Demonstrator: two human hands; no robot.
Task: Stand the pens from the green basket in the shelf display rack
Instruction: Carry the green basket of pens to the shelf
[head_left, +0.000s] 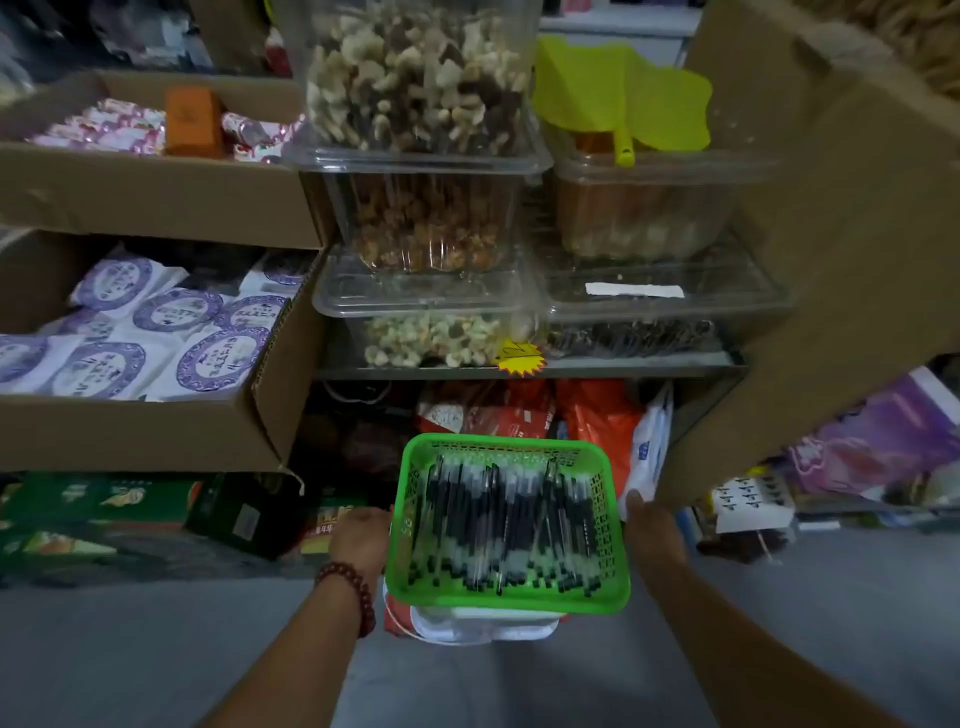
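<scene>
Head view: the green basket (506, 597) sits low in the middle of the scene, on top of a white container (483, 626), and everything else is best placed from it. The pens (504, 525) lie inside it in a thick layer, dark-capped with clear barrels, running roughly front to back and filling most of the floor.

The left hand (361, 538), with a bead bracelet (353, 592) on its wrist, is against the basket's left wall. The right hand (654, 535) is just beside the right wall with its thumb raised. The fingers of both run out of sight behind or under the rim, so I cannot tell whether either hand grips the basket or only rests against it.

Beyond the basket and above it, a metal shelf (571, 370) carries stacked clear tubs (426, 218) of snacks. Up and to the left of the basket is a cardboard box (156, 431) of purple-printed packets. Up and to the right, a large plain carton (831, 260) leans in.

I judge the task to be at its very start. No pen is in a hand, none stands upright anywhere, and no pen rack shows in this view. What is left is finding the rack, then lifting the pens out and standing all of them in it.
</scene>
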